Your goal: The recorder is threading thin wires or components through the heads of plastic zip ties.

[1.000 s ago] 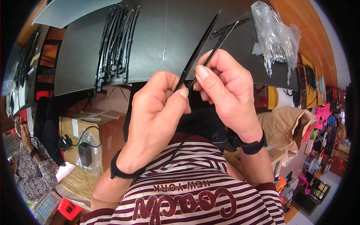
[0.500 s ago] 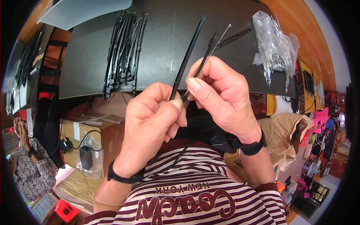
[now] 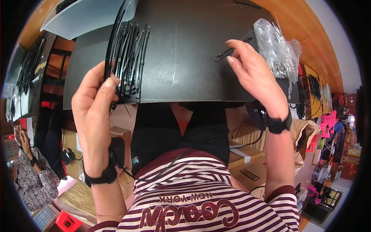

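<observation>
At the table's left, my left hand [image 3: 94, 92] is closed on a long thin black strip [image 3: 113, 42], held upright between thumb and fingers. The strip overlaps the left side of a row of similar black strips [image 3: 131, 58] with small clip-like ends. My right hand [image 3: 255, 75] is over the table's right side, its thumb and index finger apart. Its fingertips are beside several thin black pieces [image 3: 222, 57], partly hidden by the hand; no held thing shows. Between the hands lies a thin metal wire [image 3: 175, 58] with a hooked near end.
The dark table [image 3: 201, 34] carries a clear plastic bag of thin metal wires [image 3: 276, 50] on the right and a translucent white bin [image 3: 89, 19] at the far left. Cardboard boxes [image 3: 247, 170] stand below the table. Another person [image 3: 33, 174] sits at the left.
My hands have moved apart. The left carried the black strip left to the row of strips; the right moved right towards the thin black pieces and no longer touches the held strip.
</observation>
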`<action>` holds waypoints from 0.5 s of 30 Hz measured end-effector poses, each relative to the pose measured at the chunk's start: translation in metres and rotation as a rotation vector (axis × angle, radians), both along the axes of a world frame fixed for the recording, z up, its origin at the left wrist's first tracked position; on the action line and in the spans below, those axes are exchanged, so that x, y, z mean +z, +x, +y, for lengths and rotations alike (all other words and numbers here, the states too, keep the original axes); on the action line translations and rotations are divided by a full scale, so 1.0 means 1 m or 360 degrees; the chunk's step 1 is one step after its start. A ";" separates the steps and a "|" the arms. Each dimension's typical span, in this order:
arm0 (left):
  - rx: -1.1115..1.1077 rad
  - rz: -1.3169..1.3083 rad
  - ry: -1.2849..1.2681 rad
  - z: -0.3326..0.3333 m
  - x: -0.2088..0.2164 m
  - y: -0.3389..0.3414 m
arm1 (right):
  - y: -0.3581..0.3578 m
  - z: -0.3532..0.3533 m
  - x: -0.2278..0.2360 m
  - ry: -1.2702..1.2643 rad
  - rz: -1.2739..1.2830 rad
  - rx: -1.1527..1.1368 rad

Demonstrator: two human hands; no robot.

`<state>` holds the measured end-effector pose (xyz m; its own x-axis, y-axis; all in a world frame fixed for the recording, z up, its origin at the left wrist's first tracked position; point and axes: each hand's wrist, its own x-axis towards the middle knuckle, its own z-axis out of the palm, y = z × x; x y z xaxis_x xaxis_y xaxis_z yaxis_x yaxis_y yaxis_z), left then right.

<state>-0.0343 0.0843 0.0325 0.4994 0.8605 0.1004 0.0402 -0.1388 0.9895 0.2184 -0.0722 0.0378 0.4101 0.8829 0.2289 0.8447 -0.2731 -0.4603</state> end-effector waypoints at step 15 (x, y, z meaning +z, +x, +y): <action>-0.0023 0.0505 0.0506 0.024 -0.037 0.001 | -0.059 -0.033 -0.014 -0.0184 -0.0463 0.0163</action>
<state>-0.0336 0.1087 -0.0044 0.5601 0.8042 0.1988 0.3305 -0.4370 0.8366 0.1592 -0.1051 0.0235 0.2500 0.9431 0.2190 0.9620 -0.2164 -0.1663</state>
